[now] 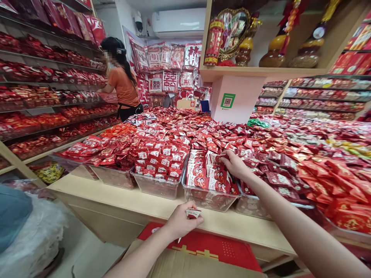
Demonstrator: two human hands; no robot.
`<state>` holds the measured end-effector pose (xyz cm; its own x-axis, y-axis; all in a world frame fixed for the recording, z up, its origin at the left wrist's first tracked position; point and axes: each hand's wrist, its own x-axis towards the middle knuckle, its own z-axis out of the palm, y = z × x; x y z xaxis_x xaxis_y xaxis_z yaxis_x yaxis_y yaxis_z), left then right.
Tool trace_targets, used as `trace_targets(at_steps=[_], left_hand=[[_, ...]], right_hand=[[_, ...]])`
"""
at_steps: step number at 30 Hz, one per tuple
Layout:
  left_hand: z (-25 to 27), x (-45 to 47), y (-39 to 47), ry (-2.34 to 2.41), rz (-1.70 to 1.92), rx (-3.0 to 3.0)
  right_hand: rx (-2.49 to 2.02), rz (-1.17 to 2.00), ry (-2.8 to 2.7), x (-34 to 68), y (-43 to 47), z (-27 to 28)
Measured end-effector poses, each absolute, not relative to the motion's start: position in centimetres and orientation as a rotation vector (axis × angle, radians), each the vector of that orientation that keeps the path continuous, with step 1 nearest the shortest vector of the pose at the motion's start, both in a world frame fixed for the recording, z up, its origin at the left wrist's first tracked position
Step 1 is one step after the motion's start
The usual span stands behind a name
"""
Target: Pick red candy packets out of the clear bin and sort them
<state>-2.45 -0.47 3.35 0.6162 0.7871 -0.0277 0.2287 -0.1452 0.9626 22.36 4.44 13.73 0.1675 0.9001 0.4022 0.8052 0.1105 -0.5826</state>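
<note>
My left hand (184,221) is closed around a small red-and-white packet (193,213), just in front of the counter edge. Farther forward, my right hand (235,165) reaches into a clear plastic bin (211,197). Its thumb and fingertips pinch at the edge of a red-and-white packet (213,158) near the back of the rows. Similar packets, printed with small cartoon figures (199,182), stand in neat rows in this bin. My right forearm crosses above the neighbouring bin of dark red packets (279,177).
More clear bins (158,187) of red packets line the wooden counter (116,195). Below it is a red and brown cardboard box (208,247). A person in an orange top (124,87) stands by the left shelves (52,77). A wooden cabinet (261,71) overhangs the display.
</note>
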Motion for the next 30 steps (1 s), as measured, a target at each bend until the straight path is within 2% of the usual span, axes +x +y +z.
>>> trace_targets(at_steps=[5, 15, 30], left_hand=[[2.9, -2.5, -0.3, 0.877, 0.586, 1.754], [3.8, -2.6, -0.6, 0.952, 0.533, 1.833], [3.1, -2.6, -0.5, 0.924, 0.515, 1.897]], right_hand=[[-1.735, 0.201, -1.640, 22.6, 4.7, 14.0], [-1.715, 0.527, -1.693, 23.5, 4.7, 14.6], [-2.027, 0.224, -2.033, 23.3, 5.4, 14.8]])
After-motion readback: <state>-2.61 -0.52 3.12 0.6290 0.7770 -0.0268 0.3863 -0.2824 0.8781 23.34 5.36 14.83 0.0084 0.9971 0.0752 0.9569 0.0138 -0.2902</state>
